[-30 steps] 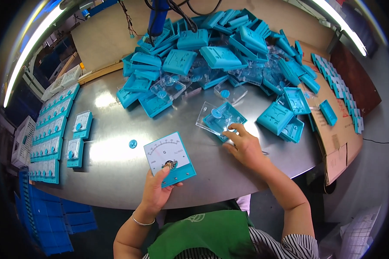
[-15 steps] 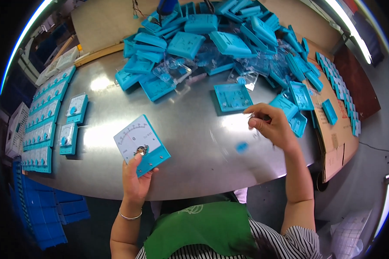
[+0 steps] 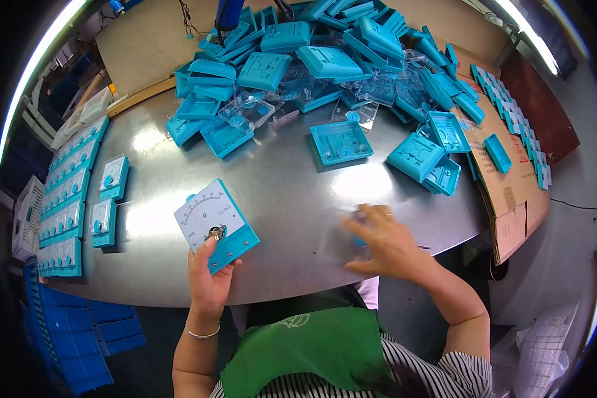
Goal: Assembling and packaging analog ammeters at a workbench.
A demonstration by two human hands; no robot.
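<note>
My left hand (image 3: 209, 272) grips a meter (image 3: 213, 222) with a white dial face and a teal base, tilted above the metal table. Its thumb presses beside the small brass-coloured mechanism (image 3: 216, 233) at the dial's lower middle. Over the table to the right is my right hand (image 3: 388, 245), its fingers spread and slightly smeared by motion. Beneath those fingers lies a small blue piece (image 3: 360, 240), blurred and partly covered. Farther back, a teal housing (image 3: 341, 142) lies open side up, apart from both hands.
A heap of teal housings (image 3: 265, 71) and clear covers (image 3: 249, 109) fills the back of the metal table (image 3: 285, 192). Finished-looking meters (image 3: 63, 225) stand in rows at left, with two more (image 3: 103, 222) beside them. Cardboard (image 3: 511, 222) and further meters (image 3: 511, 106) are at right.
My right hand has come down and toward the left, its fingers going from a pinch to spread over the small blue piece. My left hand keeps the meter almost where it was.
</note>
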